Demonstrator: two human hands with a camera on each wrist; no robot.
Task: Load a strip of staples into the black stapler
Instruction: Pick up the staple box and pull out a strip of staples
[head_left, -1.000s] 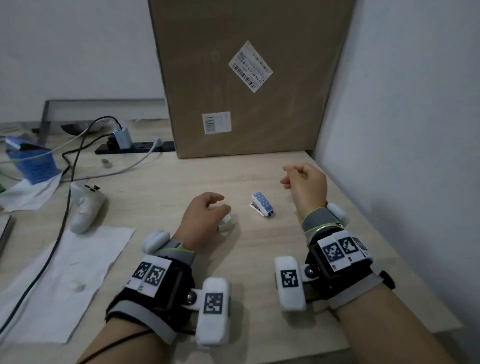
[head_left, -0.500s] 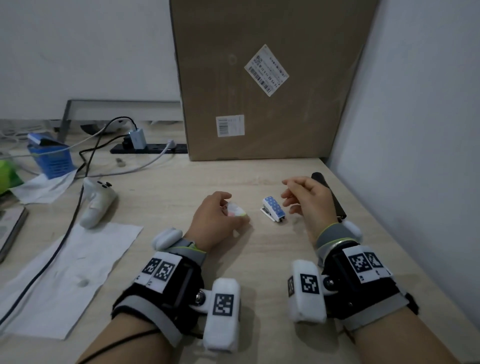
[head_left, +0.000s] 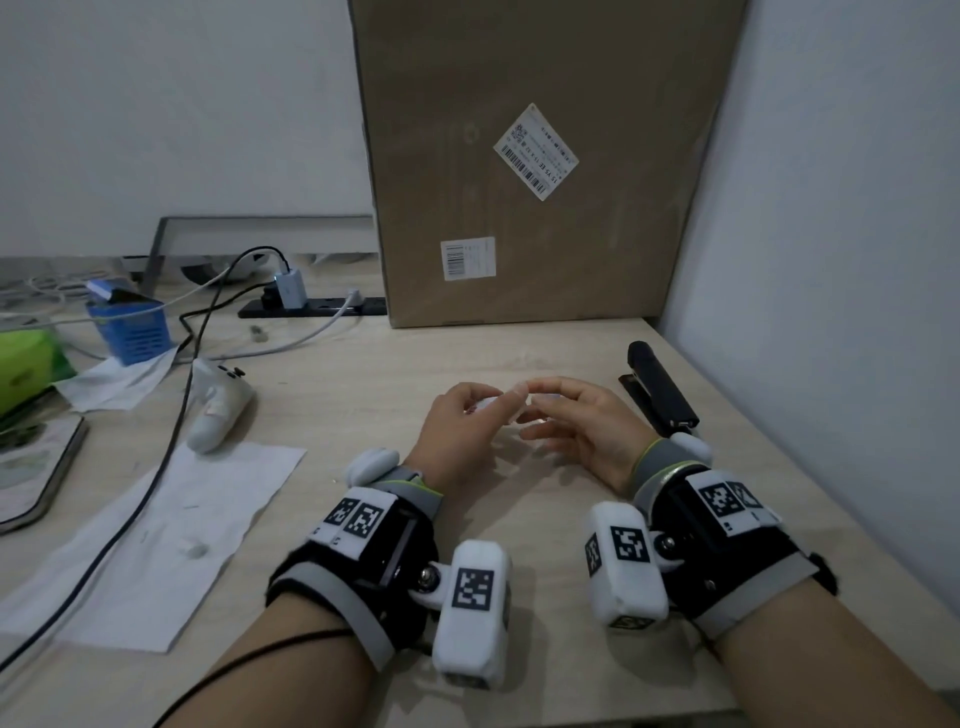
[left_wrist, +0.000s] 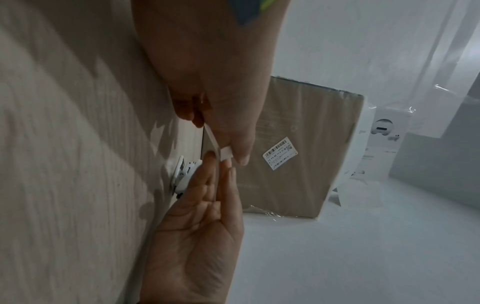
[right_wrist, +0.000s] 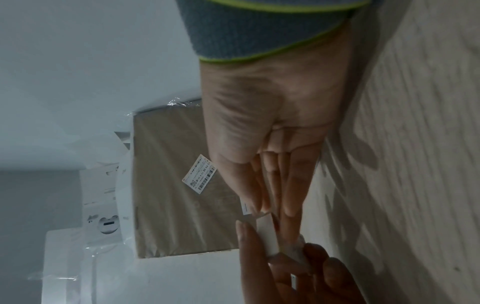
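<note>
The black stapler (head_left: 657, 384) lies closed on the desk by the right wall, just beyond my right wrist. My left hand (head_left: 467, 415) holds a small white staple box (head_left: 485, 404) above the desk; in the left wrist view its thumb and fingers pinch the box (left_wrist: 225, 153). My right hand (head_left: 566, 410) meets it from the right, thumb and index tips pinching the box's end (right_wrist: 267, 236), other fingers straight. A small white mini stapler (left_wrist: 185, 174) rests on the desk under the hands, hidden in the head view. No staple strip shows.
A tall cardboard box (head_left: 519, 182) stands at the back of the desk (head_left: 363, 374). A white controller (head_left: 218, 410), a paper sheet (head_left: 156, 535), a black cable (head_left: 171, 452), a power strip (head_left: 311, 306) and a blue box (head_left: 130, 332) fill the left side.
My left hand has lifted the white box off the desk and my right hand has moved left to meet it. The view has shifted, so the black stapler now shows fully.
</note>
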